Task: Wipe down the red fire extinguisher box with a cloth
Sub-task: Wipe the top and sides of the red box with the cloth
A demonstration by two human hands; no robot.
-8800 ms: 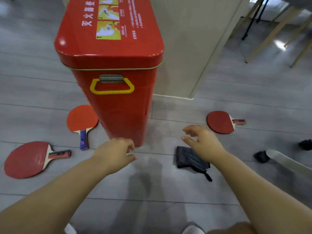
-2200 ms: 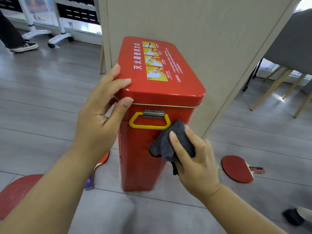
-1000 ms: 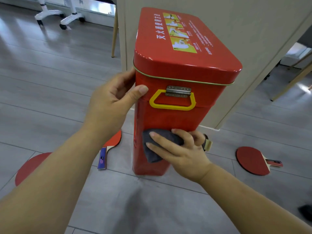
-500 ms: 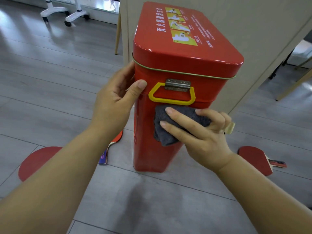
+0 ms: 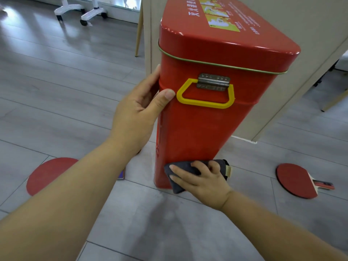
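Note:
The tall red fire extinguisher box (image 5: 203, 129) stands on the grey floor, with a yellow handle (image 5: 205, 101) under a metal hinge on its near face and a yellow instruction label on the lid. My left hand (image 5: 139, 113) grips the box's upper left corner, thumb on the near face beside the handle. Low on the same face, my right hand (image 5: 203, 179) holds a dark grey cloth (image 5: 177, 182) against the metal near the bottom edge, fingers curled over it.
Red table tennis paddles lie on the floor: one at the right (image 5: 297, 180), one at the left (image 5: 47, 174), partly behind my forearm. A beige partition panel (image 5: 301, 25) stands right behind the box. White wheeled chair bases (image 5: 81, 10) sit at the far left.
My right hand has slid the cloth down the near face, from just under the yellow handle to the bottom edge. My left hand keeps its grip on the upper left corner.

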